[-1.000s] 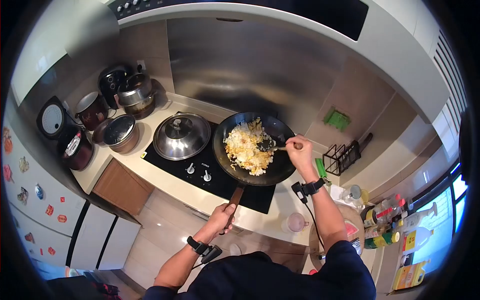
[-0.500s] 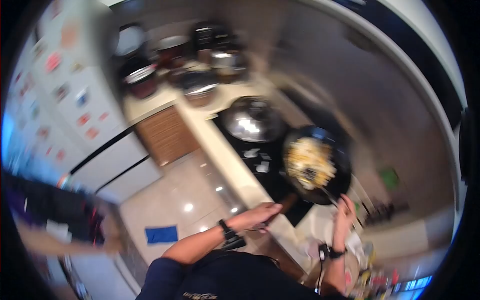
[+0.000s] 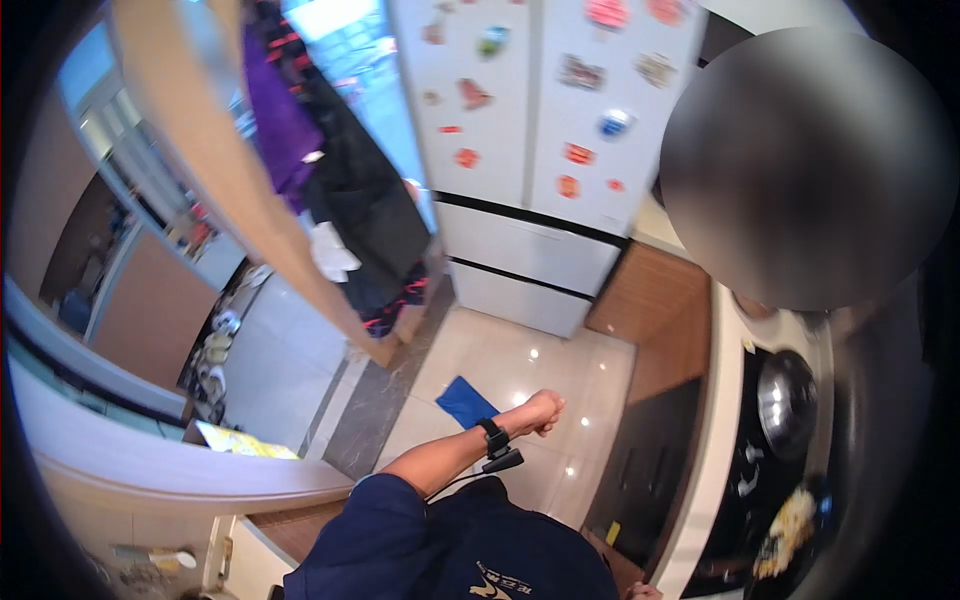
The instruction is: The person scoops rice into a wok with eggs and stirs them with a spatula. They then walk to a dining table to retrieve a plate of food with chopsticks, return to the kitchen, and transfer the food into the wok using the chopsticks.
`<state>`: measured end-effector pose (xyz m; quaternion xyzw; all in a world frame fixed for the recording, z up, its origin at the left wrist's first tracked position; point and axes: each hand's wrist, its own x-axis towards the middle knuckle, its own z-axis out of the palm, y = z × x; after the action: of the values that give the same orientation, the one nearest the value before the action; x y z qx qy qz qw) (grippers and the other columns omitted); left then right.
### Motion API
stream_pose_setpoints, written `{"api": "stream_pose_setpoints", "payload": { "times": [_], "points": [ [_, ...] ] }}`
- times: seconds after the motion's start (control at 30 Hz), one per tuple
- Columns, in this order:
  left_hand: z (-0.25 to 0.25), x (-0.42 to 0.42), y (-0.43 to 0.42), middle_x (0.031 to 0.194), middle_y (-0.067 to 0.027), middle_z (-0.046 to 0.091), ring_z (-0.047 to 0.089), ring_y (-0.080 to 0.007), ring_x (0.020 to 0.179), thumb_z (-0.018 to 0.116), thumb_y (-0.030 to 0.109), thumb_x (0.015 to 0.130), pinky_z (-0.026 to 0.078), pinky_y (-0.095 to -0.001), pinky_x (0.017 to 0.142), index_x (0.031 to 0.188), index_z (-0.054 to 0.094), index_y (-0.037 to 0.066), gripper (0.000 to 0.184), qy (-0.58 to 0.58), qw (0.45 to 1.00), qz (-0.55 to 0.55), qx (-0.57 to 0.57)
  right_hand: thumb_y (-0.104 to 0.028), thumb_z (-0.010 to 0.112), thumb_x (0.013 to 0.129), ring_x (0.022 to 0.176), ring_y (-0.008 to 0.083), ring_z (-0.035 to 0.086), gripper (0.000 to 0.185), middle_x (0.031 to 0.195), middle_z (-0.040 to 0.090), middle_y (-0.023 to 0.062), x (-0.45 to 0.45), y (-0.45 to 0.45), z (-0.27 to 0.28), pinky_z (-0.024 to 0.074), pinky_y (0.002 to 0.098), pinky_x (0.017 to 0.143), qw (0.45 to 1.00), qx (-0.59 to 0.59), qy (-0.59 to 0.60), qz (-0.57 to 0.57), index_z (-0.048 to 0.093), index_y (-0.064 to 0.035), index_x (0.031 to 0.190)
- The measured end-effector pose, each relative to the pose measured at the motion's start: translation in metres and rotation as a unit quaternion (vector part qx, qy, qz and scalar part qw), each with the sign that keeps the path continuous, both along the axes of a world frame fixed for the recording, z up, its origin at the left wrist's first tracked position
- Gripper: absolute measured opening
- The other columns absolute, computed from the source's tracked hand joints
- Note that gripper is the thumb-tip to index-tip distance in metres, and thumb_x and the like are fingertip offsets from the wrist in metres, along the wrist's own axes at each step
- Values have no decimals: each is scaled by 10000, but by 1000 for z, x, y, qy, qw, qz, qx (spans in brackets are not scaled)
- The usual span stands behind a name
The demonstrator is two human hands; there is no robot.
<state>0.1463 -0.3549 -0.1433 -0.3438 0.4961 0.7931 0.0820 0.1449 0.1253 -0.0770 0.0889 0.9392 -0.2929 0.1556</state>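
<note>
My left hand [image 3: 541, 412] is above the tiled floor, away from the pan, with its fingers curled; whether it holds anything small cannot be seen. My right hand [image 3: 643, 591] shows only in part at the bottom edge, near the counter front, and its fingers are cut off by the frame. The yellow and white food [image 3: 787, 535] lies in the dark pan at the lower right. Beyond it on the black stove [image 3: 735, 480] rests a domed metal lid [image 3: 787, 405]. The pan's handle and the spatula cannot be made out.
A white fridge [image 3: 530, 240] with magnets stands ahead. Dark and purple cloths [image 3: 360, 200] hang by the doorway. A blue cloth [image 3: 466, 402] lies on the floor. Wooden cabinets [image 3: 650, 310] line the right side, and a blurred round patch covers the upper right.
The view has swung left toward the fridge and doorway, so the stove is now at the right edge. My left hand has left the pan handle, and my right hand is now low in the frame.
</note>
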Motion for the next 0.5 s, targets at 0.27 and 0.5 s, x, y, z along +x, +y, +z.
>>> {"api": "stream_pose_setpoints", "payload": {
  "times": [0.27,0.5],
  "points": [
    [-34,237,-130,556,-12,444,460,-141,414,512,397,943,488,-346,425,702,466,105,382,-82,934,347,6,-269,638,812,438,194,541,307,500,540,94,-74,-223,-87,429,336,441,909,22,9,415,653,28,736],
    [-68,439,-127,592,-19,444,502,-159,509,631,256,834,517,-361,503,709,465,106,257,-80,788,607,68,-189,617,699,496,356,565,292,504,514,229,-42,-458,-43,466,422,543,745,33,106,658,570,58,551]
  ]
}}
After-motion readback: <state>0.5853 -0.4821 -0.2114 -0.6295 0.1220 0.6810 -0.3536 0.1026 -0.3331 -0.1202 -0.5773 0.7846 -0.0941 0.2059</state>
